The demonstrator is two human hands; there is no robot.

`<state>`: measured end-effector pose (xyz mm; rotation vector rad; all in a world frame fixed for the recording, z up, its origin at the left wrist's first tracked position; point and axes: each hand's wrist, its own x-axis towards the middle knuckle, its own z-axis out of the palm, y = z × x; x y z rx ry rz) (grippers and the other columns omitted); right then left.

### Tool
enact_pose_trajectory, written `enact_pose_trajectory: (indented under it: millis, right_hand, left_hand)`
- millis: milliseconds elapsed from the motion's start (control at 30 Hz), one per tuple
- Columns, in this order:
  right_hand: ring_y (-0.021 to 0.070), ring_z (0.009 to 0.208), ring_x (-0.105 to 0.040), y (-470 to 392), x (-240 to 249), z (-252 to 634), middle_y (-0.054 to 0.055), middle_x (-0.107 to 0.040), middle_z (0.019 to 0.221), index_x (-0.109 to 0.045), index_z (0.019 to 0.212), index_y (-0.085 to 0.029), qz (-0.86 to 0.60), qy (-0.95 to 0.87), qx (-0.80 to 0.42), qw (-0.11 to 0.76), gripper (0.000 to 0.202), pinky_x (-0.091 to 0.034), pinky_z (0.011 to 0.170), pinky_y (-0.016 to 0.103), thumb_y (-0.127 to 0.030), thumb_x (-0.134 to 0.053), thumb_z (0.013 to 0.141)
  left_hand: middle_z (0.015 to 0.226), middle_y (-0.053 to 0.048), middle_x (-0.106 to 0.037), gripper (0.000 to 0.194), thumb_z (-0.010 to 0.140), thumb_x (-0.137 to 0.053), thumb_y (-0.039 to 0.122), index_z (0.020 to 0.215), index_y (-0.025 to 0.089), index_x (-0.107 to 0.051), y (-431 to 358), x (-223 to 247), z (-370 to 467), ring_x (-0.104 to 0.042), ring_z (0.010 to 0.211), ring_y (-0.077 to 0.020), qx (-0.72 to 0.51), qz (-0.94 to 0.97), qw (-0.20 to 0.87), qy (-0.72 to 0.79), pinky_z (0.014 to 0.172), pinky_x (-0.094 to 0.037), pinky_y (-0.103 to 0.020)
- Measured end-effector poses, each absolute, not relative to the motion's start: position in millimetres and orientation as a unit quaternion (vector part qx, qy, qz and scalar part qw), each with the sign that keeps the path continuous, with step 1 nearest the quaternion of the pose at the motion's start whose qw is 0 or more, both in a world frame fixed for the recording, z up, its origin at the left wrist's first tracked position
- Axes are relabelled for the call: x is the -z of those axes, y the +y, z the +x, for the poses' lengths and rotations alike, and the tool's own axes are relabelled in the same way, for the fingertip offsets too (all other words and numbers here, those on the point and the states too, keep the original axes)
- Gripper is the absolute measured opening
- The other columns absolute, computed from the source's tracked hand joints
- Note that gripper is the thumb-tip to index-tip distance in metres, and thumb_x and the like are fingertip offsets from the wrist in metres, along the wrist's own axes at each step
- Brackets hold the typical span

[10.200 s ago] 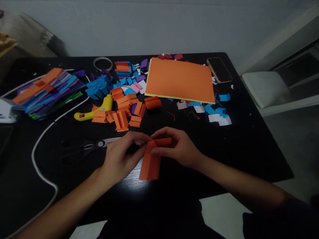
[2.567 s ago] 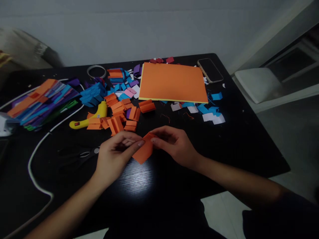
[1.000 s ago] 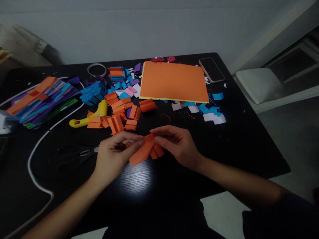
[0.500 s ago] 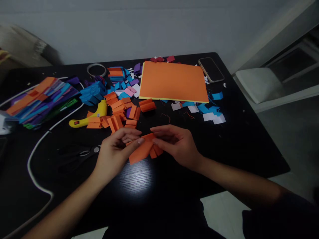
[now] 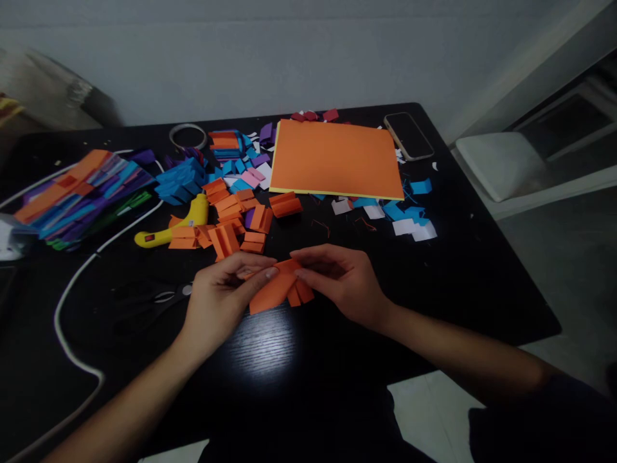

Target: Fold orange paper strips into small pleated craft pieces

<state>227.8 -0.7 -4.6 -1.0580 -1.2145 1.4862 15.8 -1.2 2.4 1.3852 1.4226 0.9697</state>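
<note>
Between both hands, just above the dark table's front part, is an orange piece of paper (image 5: 268,293). My left hand (image 5: 222,290) pinches its left side, thumb on top and fingers behind. At its upper right corner my right hand (image 5: 341,280) is closed, thumb and fingertips on the paper. Below the right fingertips a small folded orange paper piece (image 5: 299,294) shows; whether it is held or lies on the table I cannot tell. Beyond the left hand lie several folded orange paper pieces (image 5: 224,239). Black-handled scissors (image 5: 166,296) rest left of that hand, partly hidden by it.
A yellow glue gun (image 5: 190,222) lies left of the orange pieces. Behind are an orange sheet stack (image 5: 337,157), a phone (image 5: 409,136), a tape roll (image 5: 187,136) and blue folded papers (image 5: 180,180). A white cable (image 5: 60,321) curves along the left. Bundled colored strips (image 5: 89,193) sit far left.
Both hands keep their grip on the orange paper. Its lower edge has risen slightly; little else differs.
</note>
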Motion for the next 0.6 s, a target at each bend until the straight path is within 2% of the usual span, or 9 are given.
enact_pose_trajectory:
  millis: [600]
  right_hand:
    - [0.0209, 0.101, -0.080, 0.3, 6.1, 227.8, 0.004, -0.083, 0.105, -0.080, 0.108, -0.023, -0.433, -0.478, -0.618, 0.448, 0.032, -0.066, 0.096, 0.037, -0.026, -0.090, 0.077]
  left_hand:
    - [0.091, 0.002, -0.082, 0.010, 0.083, -0.085, 0.032, 0.092, 0.029, -0.084, -4.4, -0.9, 15.0, -0.075, 0.082, -0.0154, -0.399, 0.577, 0.405, 0.587, 0.077, -0.058, -0.024]
